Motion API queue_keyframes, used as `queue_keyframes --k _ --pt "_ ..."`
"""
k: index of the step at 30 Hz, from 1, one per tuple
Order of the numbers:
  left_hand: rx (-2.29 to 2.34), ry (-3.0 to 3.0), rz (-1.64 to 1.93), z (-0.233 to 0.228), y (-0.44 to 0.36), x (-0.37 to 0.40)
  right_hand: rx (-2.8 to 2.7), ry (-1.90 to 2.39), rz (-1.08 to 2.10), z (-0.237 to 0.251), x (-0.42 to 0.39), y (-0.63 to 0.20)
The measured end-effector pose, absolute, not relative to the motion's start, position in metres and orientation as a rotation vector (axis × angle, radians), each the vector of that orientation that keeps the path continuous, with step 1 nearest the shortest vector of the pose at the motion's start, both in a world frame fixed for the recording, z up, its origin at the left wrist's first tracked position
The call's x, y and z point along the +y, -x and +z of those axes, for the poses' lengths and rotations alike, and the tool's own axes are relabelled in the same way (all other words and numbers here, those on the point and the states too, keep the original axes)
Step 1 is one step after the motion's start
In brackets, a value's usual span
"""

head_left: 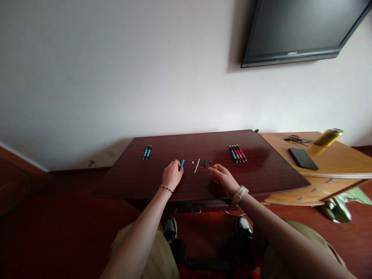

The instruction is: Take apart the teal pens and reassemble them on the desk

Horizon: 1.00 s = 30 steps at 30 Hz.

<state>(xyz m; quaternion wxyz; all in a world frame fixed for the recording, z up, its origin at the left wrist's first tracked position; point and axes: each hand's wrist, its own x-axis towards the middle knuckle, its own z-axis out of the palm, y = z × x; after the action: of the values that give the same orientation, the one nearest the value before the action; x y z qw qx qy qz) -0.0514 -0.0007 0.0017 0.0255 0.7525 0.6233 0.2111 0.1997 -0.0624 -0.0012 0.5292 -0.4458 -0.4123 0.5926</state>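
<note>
My left hand [172,174] rests over the dark table with its fingers closed on a blue pen barrel [182,163], which sticks out past the fingertips. To its right lie a tiny white piece [193,162], a thin white refill [197,166] and some small dark pen parts [205,163]. A tiny dark piece [210,162] lies just beyond my right hand [222,177]. That hand's fingers are curled together; whether anything small is between them is hidden. Two blue-and-black pens [147,152] lie at the left, and several blue and pink pens [238,154] at the right.
The dark wooden table [124,176] stands against the wall. Adjoining it at the right is a lighter cabinet [345,162] with a black phone [303,159], a dark cable [296,139] and a yellow can [329,137]. A television [296,31] hangs above.
</note>
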Motion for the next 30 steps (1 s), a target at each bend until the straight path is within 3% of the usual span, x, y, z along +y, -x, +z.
queue_keyframes --k 23,30 --pt "1.905 -2.334 0.646 0.010 0.049 -0.004 -0.972 1.099 1.425 0.001 -0.067 -0.204" --pt "1.750 -2.419 0.845 0.030 0.041 -0.020 -0.737 1.003 1.586 0.002 -0.064 -0.204"
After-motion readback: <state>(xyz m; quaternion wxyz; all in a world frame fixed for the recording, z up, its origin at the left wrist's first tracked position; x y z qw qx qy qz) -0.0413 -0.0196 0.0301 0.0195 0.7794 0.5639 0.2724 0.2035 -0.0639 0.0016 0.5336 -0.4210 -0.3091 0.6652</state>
